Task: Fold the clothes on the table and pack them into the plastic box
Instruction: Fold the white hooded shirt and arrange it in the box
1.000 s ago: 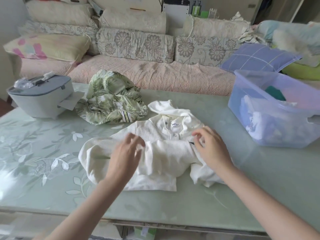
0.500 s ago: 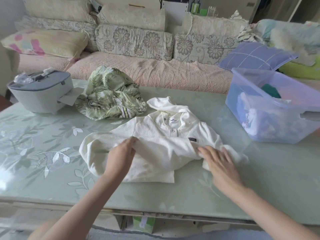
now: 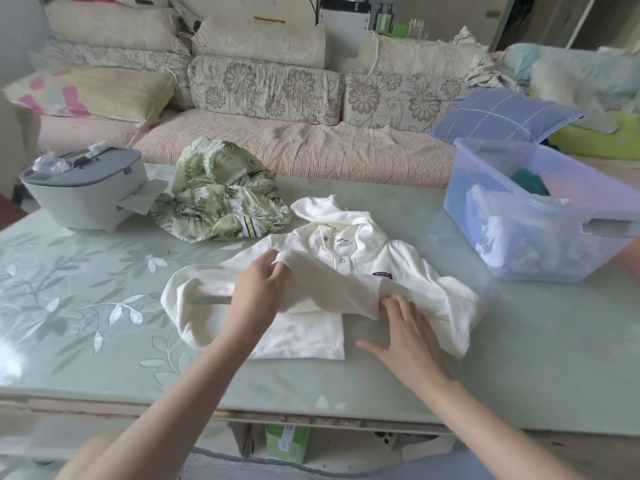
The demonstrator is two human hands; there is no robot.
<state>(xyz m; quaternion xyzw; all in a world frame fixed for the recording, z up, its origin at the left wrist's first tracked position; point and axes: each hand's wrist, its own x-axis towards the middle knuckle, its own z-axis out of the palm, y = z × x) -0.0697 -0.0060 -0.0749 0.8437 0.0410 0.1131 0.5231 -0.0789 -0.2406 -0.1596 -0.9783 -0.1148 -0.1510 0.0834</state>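
1. The cream-white ribbed knit shirt (image 3: pixel 349 282) with a collar and snap placket lies partly folded at the middle of the pale green, leaf-patterned glass-topped desk (image 3: pixel 519 341), collar pointing away from the person.
2. The left hand (image 3: pixel 258 292) has its fingers curled and pinches a raised fold of the shirt, just left of the placket.
3. The right hand (image 3: pixel 405 327) lies flat with its fingers spread and grips nothing. Its fingertips touch the shirt's lower folded edge.
4. The translucent blue plastic box (image 3: pixel 460 202) stands at the right of the desk, near the shirt, with clothes inside.
5. A crumpled green leaf-print garment (image 3: pixel 221 202) lies beyond the shirt, just beside its collar.
6. A grey lidded container (image 3: pixel 86 192) stands at the far left of the desk.
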